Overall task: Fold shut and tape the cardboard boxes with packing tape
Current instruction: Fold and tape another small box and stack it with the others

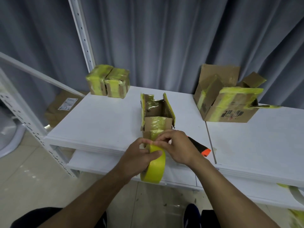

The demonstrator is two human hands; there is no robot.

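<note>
A roll of yellow packing tape (154,167) is held upright just in front of the white shelf's front edge. My left hand (136,160) grips the roll, thumb across its outer face. My right hand (176,147) pinches at the top of the roll, fingertips meeting those of the left. Right behind the hands stands a small open cardboard box (157,112) with its flaps up and old yellow tape on them. Two small taped boxes (107,81) sit side by side at the back left. A larger open box (227,102) with yellow tape stands at the back right.
An orange and black cutter (201,148) lies on the white shelf (98,119) just right of my right hand. A grey curtain hangs behind. A white slotted upright (82,33) rises at the left. A labelled cardboard box (64,106) lies on the floor at the left.
</note>
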